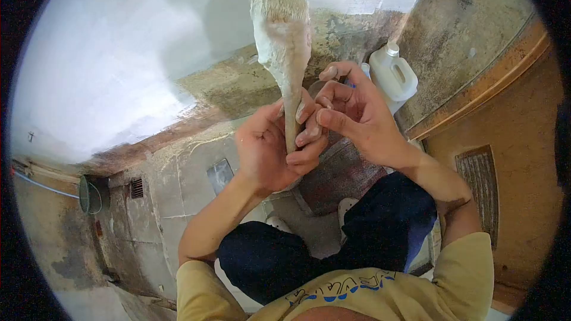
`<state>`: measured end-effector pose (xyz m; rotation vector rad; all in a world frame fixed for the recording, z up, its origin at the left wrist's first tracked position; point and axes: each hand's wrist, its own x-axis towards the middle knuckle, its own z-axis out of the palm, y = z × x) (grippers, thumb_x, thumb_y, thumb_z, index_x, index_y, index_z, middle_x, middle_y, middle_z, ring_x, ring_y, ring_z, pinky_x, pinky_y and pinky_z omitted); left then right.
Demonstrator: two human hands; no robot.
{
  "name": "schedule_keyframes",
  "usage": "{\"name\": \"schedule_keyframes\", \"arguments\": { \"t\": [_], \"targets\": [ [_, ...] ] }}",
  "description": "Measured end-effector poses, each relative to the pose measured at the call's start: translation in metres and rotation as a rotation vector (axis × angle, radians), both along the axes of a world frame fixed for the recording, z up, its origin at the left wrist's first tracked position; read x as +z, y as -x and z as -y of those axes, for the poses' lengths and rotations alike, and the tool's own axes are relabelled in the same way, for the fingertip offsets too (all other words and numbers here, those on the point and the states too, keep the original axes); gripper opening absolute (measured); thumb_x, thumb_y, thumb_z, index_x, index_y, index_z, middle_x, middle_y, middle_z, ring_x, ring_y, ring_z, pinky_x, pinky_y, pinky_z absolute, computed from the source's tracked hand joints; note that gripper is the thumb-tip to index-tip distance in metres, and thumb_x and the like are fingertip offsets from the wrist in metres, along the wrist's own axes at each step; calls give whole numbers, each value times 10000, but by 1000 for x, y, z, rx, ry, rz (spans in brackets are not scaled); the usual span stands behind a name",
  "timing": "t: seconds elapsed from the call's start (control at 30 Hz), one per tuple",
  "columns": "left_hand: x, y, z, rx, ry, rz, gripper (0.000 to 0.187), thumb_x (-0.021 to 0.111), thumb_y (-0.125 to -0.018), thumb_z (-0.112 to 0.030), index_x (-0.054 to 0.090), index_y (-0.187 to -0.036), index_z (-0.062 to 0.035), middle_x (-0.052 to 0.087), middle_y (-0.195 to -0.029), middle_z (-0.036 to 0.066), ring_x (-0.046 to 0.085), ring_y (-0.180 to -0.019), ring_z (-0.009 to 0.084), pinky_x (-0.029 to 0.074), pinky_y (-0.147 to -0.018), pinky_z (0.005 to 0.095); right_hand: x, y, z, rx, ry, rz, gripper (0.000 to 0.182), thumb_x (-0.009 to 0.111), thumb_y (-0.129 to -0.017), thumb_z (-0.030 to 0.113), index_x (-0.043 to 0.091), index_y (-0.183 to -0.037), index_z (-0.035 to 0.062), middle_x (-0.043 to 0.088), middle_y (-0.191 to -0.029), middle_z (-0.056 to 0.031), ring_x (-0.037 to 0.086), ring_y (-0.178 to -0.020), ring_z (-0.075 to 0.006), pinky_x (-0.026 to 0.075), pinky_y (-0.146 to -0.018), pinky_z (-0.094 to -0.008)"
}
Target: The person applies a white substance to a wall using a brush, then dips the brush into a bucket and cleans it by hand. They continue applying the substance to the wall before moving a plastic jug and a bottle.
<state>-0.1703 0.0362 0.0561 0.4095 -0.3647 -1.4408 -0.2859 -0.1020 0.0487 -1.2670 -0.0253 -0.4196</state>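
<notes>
My left hand (pixel 262 145) is wrapped round the handle of a paintbrush (pixel 284 30), which stands upright with its bristles at the top. Thick whitish paint coats the bristles, the ferrule and much of the handle. Close beside it, my right hand (pixel 363 113) has its fingers loosely bent and apart, with nothing in them. Its thumb and fingertips are right at the fingers of my left hand. Pale smears mark the fingers of both hands. Behind the brush is a wall (pixel 119 53), white above and bare, stained brown along its lower part.
A whitish plastic jug (pixel 394 77) with a cap stands in the corner behind my right hand. Grey tiles (pixel 178 184) cover the floor, with a patterned mat (pixel 333 181) near my feet. A dark bucket (pixel 92 193) is at the left; a brown door (pixel 511 196) with a vent is at the right.
</notes>
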Motion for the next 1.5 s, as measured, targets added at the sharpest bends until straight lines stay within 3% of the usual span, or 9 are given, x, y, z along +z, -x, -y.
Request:
{"name": "schedule_keyframes", "arguments": {
  "t": [0.37,0.43,0.73,1.17,1.5],
  "targets": [
    [-7,-4,0,9,80,61,316,381,-977,-409,424,-899,-105,421,-745,47,325,-478,120,252,-413,246,-5,-2,11,-81,40,141,634,782,-786,-15,387,-1268,106,566,-949,-22,578,-926,-98,511,-824,-248],
    [-7,-6,-1,15,113,78,315,386,-977,-406,421,-896,-103,416,-742,48,322,-478,120,250,-412,244,-5,-1,15,-92,55,151,592,766,-785,-46,432,-1251,102,565,-977,-40,566,-898,-116,471,-814,-261],
    [-9,-5,-1,66,41,207,321,390,-970,-435,430,-879,-130,388,-712,22,293,-434,108,220,-370,244,-1,4,23,-171,71,75,291,733,-835,-2,568,-1074,30,653,-909,-51,606,-803,-102,495,-706,-250],
    [-15,-8,-2,35,49,162,338,421,-960,-409,418,-878,-82,419,-739,65,335,-478,124,280,-413,259,1,7,26,-134,38,110,247,692,-886,34,579,-1102,-3,672,-893,-77,628,-789,-132,506,-688,-271],
    [-21,-12,0,-6,89,132,330,418,-969,-408,417,-896,-87,422,-759,63,346,-497,123,276,-413,252,-8,4,32,-143,-5,229,150,666,-923,115,617,-1017,10,646,-797,-103,596,-689,-146,465,-584,-277]
  ]
}}
